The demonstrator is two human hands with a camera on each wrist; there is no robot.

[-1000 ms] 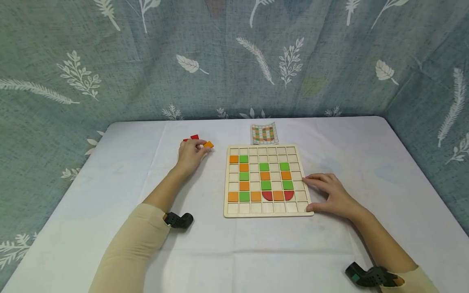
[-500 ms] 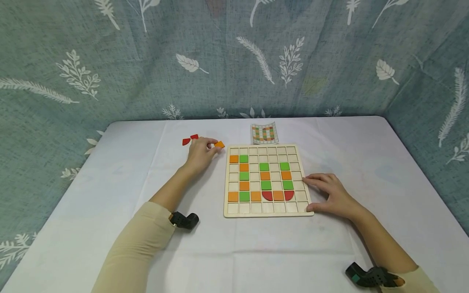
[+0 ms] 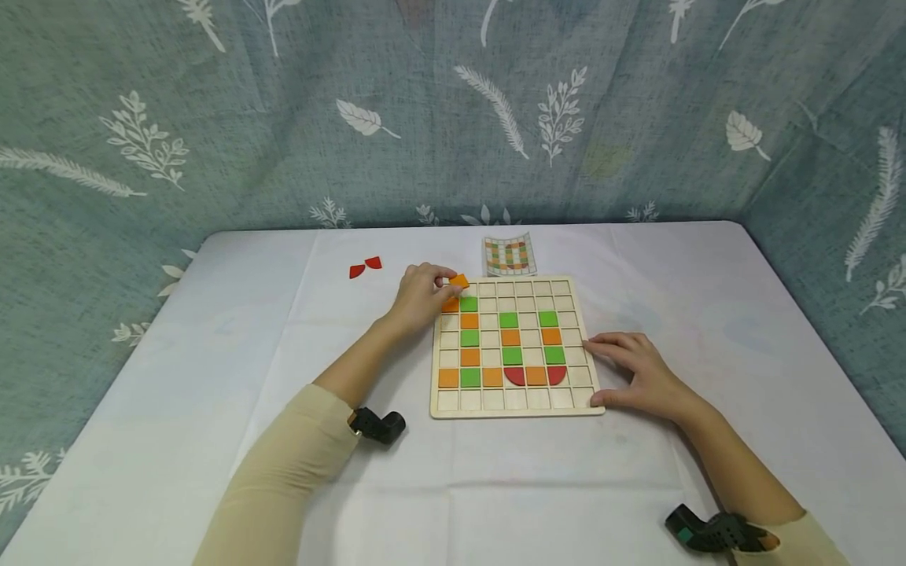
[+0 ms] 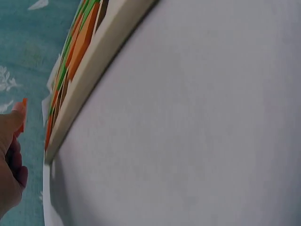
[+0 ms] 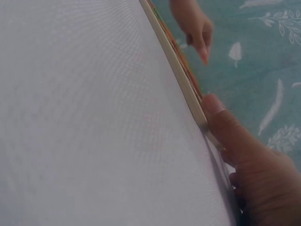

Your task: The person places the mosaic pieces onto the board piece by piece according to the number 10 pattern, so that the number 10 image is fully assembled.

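My left hand (image 3: pixel 420 297) pinches an orange square tile (image 3: pixel 459 281) between thumb and fingers, over the top left corner of a wooden grid board (image 3: pixel 517 413). In the left wrist view the orange tile (image 4: pixel 24 115) sticks out past the thumb. On the board, orange and green square tiles and two red rounded tiles (image 3: pixel 515 376) fill some cells. The left hand partly covers an orange tile in the board's left column. My right hand (image 3: pixel 637 376) rests at the board's right edge, fingers spread. Its thumb (image 5: pixel 214 103) touches the rim in the right wrist view.
Two red rounded tiles (image 3: pixel 365 267) lie on the white cloth to the left of the board. Behind the board's far edge lies a pattern card (image 3: pixel 510 255) with a coloured grid. A patterned green curtain (image 3: pixel 425 118) hangs beyond the table's far edge.
My left hand has moved right with the orange tile, from beside the red tiles to over the board's top left corner. The red tiles now show fully. My right hand has stayed put.
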